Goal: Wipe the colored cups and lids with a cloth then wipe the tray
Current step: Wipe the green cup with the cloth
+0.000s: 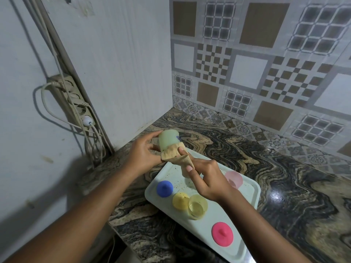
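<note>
The pink lid (222,235) lies at 6 o'clock on the speckled tray (250,192). The yellow cup (197,206), yellow lid (180,200), blue lid (164,188) and pink cup (233,179) probably still await wiping. Above its 12 o'clock edge, right hand (207,181) fingers pinch the cloth (176,156) around the green cup (168,139), gripped by the left hand (144,152). The surface (284,177) lies open toward 3 o'clock.

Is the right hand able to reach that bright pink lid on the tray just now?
Probably yes: the pink lid lies uncovered on the tray, close to the right hand. But that hand grips the cloth, so it must let go first.
</note>
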The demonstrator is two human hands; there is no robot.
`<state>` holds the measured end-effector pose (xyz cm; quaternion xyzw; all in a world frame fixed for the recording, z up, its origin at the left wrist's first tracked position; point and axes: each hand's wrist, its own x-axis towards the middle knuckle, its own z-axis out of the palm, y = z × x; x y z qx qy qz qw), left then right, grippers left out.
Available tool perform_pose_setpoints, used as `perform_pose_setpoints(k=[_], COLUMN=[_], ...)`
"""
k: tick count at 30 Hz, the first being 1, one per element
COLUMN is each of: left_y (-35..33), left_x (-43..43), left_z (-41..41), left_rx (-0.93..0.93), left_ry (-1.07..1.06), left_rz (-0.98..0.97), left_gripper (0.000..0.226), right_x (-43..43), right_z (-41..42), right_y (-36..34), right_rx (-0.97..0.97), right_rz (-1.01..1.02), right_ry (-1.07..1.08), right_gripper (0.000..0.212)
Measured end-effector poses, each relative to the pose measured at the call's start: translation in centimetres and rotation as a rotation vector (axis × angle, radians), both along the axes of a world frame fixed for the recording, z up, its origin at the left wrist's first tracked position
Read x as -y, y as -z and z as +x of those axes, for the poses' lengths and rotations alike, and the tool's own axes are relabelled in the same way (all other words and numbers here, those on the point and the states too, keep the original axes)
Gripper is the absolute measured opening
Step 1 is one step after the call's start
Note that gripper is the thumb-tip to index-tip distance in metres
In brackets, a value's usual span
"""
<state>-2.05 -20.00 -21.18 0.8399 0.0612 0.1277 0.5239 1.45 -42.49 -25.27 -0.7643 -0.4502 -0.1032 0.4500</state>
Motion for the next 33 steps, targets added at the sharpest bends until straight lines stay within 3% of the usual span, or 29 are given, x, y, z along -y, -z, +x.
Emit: perform_pose_setpoints(k=[4, 7, 9, 11, 16, 20, 23, 26, 28, 33], left_y=[-0.6, -0.6, -0.4, -0.1, -0.5, -1.2, -1.4, -1.4, -1.5, -2.1], left_x=[-0.3, -0.6, -0.8, -1.0, 0.4, 1.5, 1.1, 0.5, 0.2, 0.2], left_z=[-0.4, -0.6, -0.8, -1.0, -1.2, -1.2, -1.2, -1.1, -0.9, -0.9], left_rx=[-0.011, -0.020, -0.016, 0.000, 0.044, 0.050, 0.050, 0.012, 0.003, 0.018], left_ry=[-0.040, -0.033, -0.010, 0.008, 0.060, 0.058, 0.066, 0.058, 0.044, 0.022], left_rz=[-0.051, -0.152, -0.151, -0.089, -0.128, -0.240, -0.201, -0.143, -0.121, -0.151], left_gripper=[0.068, 0.073, 0.081, 0.085, 0.070, 0.065, 0.060, 0.057, 0.056, 0.056], right_x=[0.6, 0.5, 0.1, -0.8, -3.1, -3.7, -3.4, -3.1, -2.9, -2.1], right_z=[0.1, 0.5, 1.6, 2.7, 2.6, 1.7, 2.1, 2.1, 1.7, 1.6], right_y=[0.4, 0.2, -1.0, -2.9, -5.8, -6.4, -6.2, -5.5, -5.4, -5.0], right_rx=[-0.066, -0.436, -0.631, -0.707, -0.556, -0.368, -0.239, -0.082, -0.060, -0.001], right_rz=[-0.023, 0.292, 0.588, 0.666, 0.354, 0.097, 0.031, -0.028, -0.048, -0.007], right_ry=[-0.001, 0.108, 0.158, 0.154, 0.166, 0.113, 0.022, -0.068, -0.090, -0.067], right_gripper=[0.032, 0.051, 0.045, 0.038, 0.048, 0.029, 0.038, 0.023, 0.015, 0.021])
